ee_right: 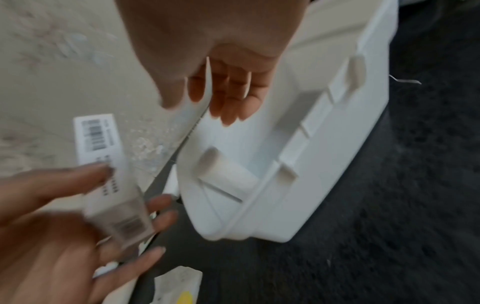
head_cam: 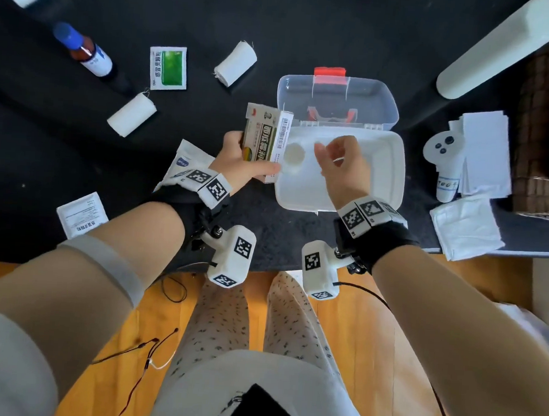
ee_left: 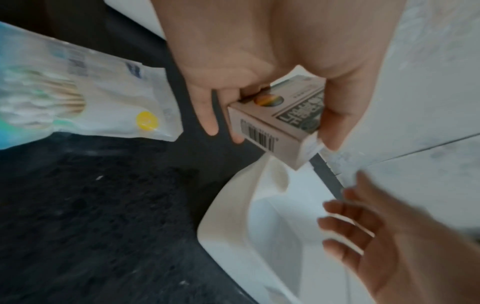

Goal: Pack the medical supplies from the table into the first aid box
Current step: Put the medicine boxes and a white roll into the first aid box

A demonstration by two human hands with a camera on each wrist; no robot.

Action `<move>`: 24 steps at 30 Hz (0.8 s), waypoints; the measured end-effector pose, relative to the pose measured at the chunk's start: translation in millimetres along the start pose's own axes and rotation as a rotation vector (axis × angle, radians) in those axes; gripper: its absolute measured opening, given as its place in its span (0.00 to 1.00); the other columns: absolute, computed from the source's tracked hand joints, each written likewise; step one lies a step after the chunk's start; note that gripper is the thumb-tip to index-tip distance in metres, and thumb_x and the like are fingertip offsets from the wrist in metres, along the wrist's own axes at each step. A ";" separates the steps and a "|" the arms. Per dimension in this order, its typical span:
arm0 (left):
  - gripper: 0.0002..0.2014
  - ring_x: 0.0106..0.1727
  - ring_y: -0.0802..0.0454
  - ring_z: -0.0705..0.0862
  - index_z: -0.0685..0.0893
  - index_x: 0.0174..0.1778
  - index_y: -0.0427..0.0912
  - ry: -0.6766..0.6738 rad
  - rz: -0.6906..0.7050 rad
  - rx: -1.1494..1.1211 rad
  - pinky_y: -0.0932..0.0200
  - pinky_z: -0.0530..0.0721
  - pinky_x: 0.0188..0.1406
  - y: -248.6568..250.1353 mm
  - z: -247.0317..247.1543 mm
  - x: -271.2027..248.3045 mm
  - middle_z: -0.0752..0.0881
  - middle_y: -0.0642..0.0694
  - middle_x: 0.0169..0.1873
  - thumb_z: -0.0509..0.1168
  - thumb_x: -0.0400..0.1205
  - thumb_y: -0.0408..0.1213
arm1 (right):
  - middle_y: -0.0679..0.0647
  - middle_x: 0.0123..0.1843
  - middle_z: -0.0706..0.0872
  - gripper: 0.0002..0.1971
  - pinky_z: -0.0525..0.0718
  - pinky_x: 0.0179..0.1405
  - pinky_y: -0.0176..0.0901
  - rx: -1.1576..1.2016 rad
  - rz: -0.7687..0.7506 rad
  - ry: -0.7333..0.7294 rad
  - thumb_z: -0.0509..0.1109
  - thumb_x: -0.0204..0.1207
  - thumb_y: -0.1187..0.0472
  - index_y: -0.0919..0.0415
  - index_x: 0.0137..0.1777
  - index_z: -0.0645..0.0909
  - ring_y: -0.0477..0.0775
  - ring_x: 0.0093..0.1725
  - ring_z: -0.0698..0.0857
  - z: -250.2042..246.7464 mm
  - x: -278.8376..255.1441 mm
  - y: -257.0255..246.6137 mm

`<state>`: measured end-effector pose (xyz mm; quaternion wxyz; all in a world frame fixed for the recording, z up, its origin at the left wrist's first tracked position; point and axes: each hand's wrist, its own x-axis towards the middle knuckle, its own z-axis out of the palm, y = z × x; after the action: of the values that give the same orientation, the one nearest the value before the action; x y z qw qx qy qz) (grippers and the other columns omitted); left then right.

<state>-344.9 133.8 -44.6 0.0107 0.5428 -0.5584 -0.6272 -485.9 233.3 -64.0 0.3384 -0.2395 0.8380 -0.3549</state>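
One medicine box [head_cam: 264, 143] stands lengthwise away in left hand [head_cam: 237, 163].

The head camera looks steeply down from above onto the desk [head_cam: 278, 21], taking in both forearms and the open first aid box [head_cam: 384, 169]. The left wrist camera sits close behind the left hand [ee_left: 259, 61], facing along its fingers [ee_left: 207, 119]. The right wrist camera sits close behind the right hand [ee_right: 207, 41]. All three views share the box's near corner and the medicine carton [head_cam: 264, 139].
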 end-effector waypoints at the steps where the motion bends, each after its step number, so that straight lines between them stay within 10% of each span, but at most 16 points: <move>1: 0.37 0.55 0.58 0.80 0.61 0.70 0.39 -0.007 0.041 0.034 0.70 0.83 0.45 8.1 3.5 -1.1 0.77 0.50 0.56 0.74 0.70 0.34 | 0.52 0.43 0.81 0.08 0.83 0.47 0.51 0.057 -0.041 -0.029 0.67 0.78 0.50 0.52 0.45 0.72 0.61 0.45 0.85 -6.2 -4.0 -8.4; 4: 0.39 0.52 0.61 0.79 0.61 0.71 0.41 -0.038 0.159 0.190 0.77 0.77 0.42 33.0 20.2 -2.6 0.79 0.53 0.54 0.75 0.68 0.36 | 0.48 0.45 0.83 0.18 0.83 0.46 0.45 0.031 -0.132 -0.138 0.68 0.76 0.48 0.59 0.60 0.75 0.50 0.43 0.83 -18.5 -6.8 -28.8; 8: 0.43 0.67 0.45 0.77 0.61 0.72 0.41 0.014 0.290 0.382 0.50 0.77 0.67 42.1 41.2 4.6 0.76 0.44 0.68 0.78 0.66 0.42 | 0.50 0.49 0.82 0.20 0.82 0.46 0.31 -0.067 -0.125 -0.061 0.72 0.74 0.57 0.65 0.63 0.74 0.49 0.47 0.80 -36.4 7.0 -27.1; 11: 0.44 0.74 0.43 0.69 0.63 0.74 0.40 0.106 0.283 0.413 0.54 0.68 0.73 31.9 40.8 16.1 0.67 0.40 0.75 0.78 0.65 0.34 | 0.51 0.49 0.82 0.18 0.80 0.44 0.30 -0.150 -0.121 0.001 0.73 0.73 0.59 0.65 0.60 0.76 0.49 0.47 0.80 -56.1 17.9 -12.7; 17: 0.19 0.47 0.49 0.85 0.79 0.60 0.41 0.174 -0.045 0.142 0.50 0.87 0.48 3.5 29.9 30.6 0.84 0.42 0.52 0.70 0.73 0.30 | 0.57 0.59 0.85 0.16 0.76 0.60 0.55 -0.643 -0.266 -0.018 0.71 0.71 0.63 0.57 0.60 0.82 0.63 0.60 0.81 -66.2 34.9 16.9; 24: 0.04 0.44 0.54 0.87 0.84 0.42 0.46 0.089 -0.121 -0.030 0.53 0.88 0.45 -3.6 24.7 35.1 0.87 0.49 0.41 0.69 0.75 0.32 | 0.59 0.36 0.88 0.16 0.81 0.39 0.51 -0.986 -0.441 0.077 0.71 0.51 0.77 0.62 0.39 0.85 0.66 0.41 0.85 -37.6 54.2 37.7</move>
<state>-374.3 130.4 -75.9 0.0059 0.6025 -0.5141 -0.6104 -555.3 238.6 -94.6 0.0724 -0.5268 0.8469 0.0095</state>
